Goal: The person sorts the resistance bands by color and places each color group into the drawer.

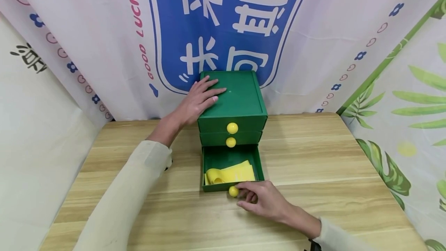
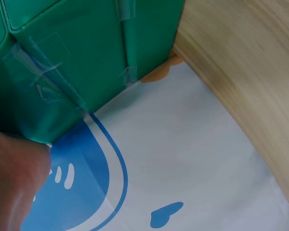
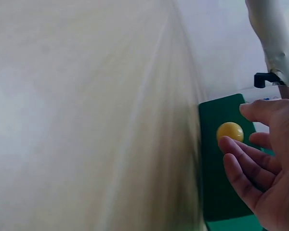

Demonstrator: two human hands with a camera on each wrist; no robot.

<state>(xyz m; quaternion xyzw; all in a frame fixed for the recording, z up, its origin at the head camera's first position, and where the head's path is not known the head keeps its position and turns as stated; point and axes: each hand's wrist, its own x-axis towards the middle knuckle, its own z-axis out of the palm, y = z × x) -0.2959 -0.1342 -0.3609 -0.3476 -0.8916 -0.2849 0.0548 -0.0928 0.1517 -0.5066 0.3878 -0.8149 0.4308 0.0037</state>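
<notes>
A green drawer cabinet [image 1: 231,100] stands against the back curtain. Its three drawers have round yellow knobs. The upper two are closed, while the bottom drawer [image 1: 228,153] is pulled out. Inside that drawer lies a yellow strip [image 1: 238,172], curled at its left end. My left hand [image 1: 198,102] rests on the cabinet's top at its left edge, fingers spread; part of the hand [image 2: 17,178] shows beside the green wall in the left wrist view. By the bottom drawer's yellow knob [image 3: 229,132] is my right hand [image 1: 266,200], fingers loosely bent, fingertips at the knob's side, thumb apart.
The cabinet is on a wooden table [image 1: 313,158]. Behind it hangs a white curtain [image 1: 122,69] with a blue printed panel. Clear tape [image 2: 53,77] runs along the cabinet's side. A leaf-patterned cloth [image 1: 411,107] covers the right side.
</notes>
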